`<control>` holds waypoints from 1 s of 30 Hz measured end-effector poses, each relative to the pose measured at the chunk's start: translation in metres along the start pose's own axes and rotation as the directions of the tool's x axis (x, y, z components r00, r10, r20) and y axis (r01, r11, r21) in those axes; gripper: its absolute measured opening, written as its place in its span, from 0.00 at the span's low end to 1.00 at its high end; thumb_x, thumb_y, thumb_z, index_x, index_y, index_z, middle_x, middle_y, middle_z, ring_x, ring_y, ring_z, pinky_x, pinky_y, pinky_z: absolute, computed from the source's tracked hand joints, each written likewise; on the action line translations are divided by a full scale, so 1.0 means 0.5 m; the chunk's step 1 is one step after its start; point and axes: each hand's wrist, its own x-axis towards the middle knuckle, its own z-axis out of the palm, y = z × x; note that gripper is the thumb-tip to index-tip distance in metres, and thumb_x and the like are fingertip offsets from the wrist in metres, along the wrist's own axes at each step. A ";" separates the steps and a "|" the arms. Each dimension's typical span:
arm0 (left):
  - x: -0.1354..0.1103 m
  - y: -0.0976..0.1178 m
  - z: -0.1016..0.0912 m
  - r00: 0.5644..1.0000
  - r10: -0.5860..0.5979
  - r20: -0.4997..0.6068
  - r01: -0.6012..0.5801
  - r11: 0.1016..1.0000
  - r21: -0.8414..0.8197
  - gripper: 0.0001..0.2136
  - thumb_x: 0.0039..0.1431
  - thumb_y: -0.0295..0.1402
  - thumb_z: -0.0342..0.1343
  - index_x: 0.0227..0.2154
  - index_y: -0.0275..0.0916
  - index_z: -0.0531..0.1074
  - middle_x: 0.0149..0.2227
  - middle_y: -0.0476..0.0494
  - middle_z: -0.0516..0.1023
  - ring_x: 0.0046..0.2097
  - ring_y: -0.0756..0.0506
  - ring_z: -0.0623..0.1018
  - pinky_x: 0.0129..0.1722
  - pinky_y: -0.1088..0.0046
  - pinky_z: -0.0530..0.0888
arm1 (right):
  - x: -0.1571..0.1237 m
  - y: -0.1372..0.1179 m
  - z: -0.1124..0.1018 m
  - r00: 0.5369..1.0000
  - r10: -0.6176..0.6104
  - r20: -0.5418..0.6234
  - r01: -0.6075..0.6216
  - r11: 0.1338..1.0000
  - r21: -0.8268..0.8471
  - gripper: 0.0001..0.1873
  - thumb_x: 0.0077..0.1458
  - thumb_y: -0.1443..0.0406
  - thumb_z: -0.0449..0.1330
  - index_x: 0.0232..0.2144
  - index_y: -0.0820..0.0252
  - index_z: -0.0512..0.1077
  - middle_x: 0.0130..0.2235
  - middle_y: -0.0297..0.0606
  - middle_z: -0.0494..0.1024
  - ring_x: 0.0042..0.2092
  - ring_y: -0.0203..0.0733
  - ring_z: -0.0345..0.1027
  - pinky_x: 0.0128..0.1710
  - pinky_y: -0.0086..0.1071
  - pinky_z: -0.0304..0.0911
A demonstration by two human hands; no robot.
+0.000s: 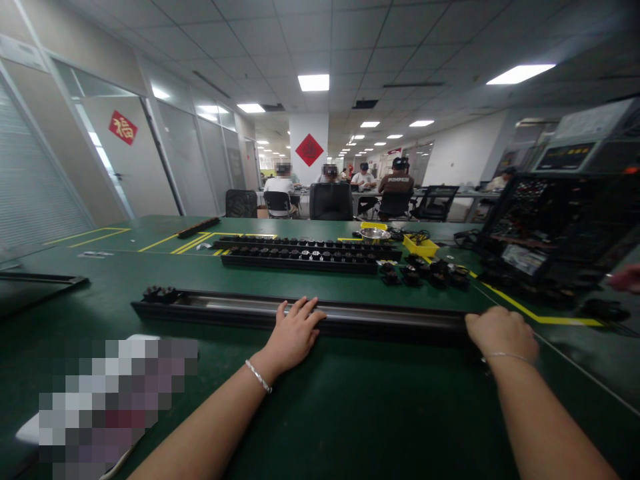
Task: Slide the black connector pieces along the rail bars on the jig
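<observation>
A long black metal channel (380, 317) with a shiny inner floor lies across the green table in front of me. Two or so small black modules (159, 293) sit inside its left end. My left hand (295, 333) rests on the channel near its middle, fingers spread over the edge. At the right end, my right hand (503, 335) is closed, knuckles up, against the channel. Its fingertips are hidden, so I cannot make out what they hold.
Behind the channel lie black rails filled with modules (300, 260), loose black parts (435, 273), a yellow bin (421, 245) and a metal bowl (375, 233). A blurred-out object (115, 400) lies front left. Dark equipment (530, 227) stands right. Another person's hand (625, 279) shows at the right edge.
</observation>
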 end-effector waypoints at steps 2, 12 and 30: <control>0.000 0.000 -0.001 1.000 -0.003 0.003 0.003 1.000 0.002 0.16 0.58 0.31 0.47 0.49 0.50 0.63 0.60 0.46 0.60 0.61 0.39 0.58 0.55 0.45 0.53 | -0.001 0.000 -0.003 1.000 0.014 0.016 -0.014 1.000 -0.004 0.34 0.52 0.53 0.41 0.50 0.76 0.64 0.49 0.61 0.64 0.50 0.61 0.60 0.43 0.45 0.60; 0.000 0.000 0.002 1.000 -0.005 -0.007 0.005 1.000 0.005 0.16 0.59 0.31 0.46 0.49 0.50 0.64 0.59 0.46 0.61 0.60 0.39 0.58 0.55 0.45 0.53 | 0.010 0.014 0.006 0.997 0.076 -0.016 -0.075 0.994 0.079 0.32 0.53 0.55 0.40 0.51 0.75 0.63 0.49 0.64 0.63 0.50 0.62 0.60 0.42 0.46 0.61; 0.002 0.001 0.001 1.000 -0.013 -0.008 0.013 1.000 0.002 0.15 0.61 0.29 0.41 0.48 0.49 0.64 0.59 0.46 0.61 0.60 0.40 0.59 0.55 0.43 0.53 | 0.024 0.041 0.027 0.988 0.130 -0.080 -0.111 0.972 0.209 0.32 0.54 0.55 0.39 0.53 0.68 0.62 0.51 0.62 0.60 0.52 0.63 0.60 0.46 0.46 0.59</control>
